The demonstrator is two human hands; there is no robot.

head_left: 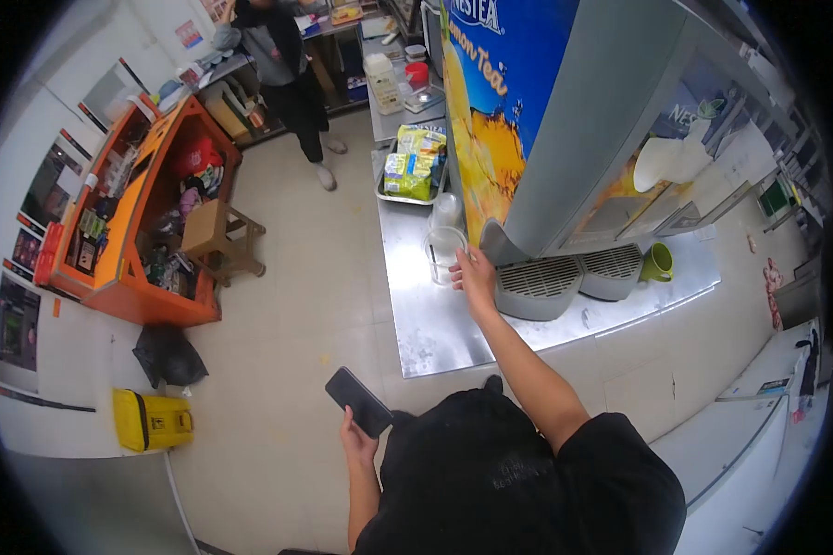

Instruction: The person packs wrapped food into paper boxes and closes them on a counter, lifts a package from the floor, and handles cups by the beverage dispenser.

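My left hand [358,439] grips a dark smartphone [359,401] low in front of my body, its black face turned up. On the steel counter [416,324], my right hand [473,279] has its fingers closed on the side of a clear plastic cup [442,244]. Another clear cup [446,209] stands right behind that one. Both are beside the blue and yellow side panel of a drink dispenser [504,102]. Two grey drip trays [539,280] lie just right of my right hand.
A green mug [657,263] lies tipped at the dispenser's right. A metal tray [405,197] holds green and yellow packets. Left are an orange counter [125,231], a tan stool [220,236], a black bag [168,356] and a yellow bin [153,421]. Another person [282,79] stands at the back.
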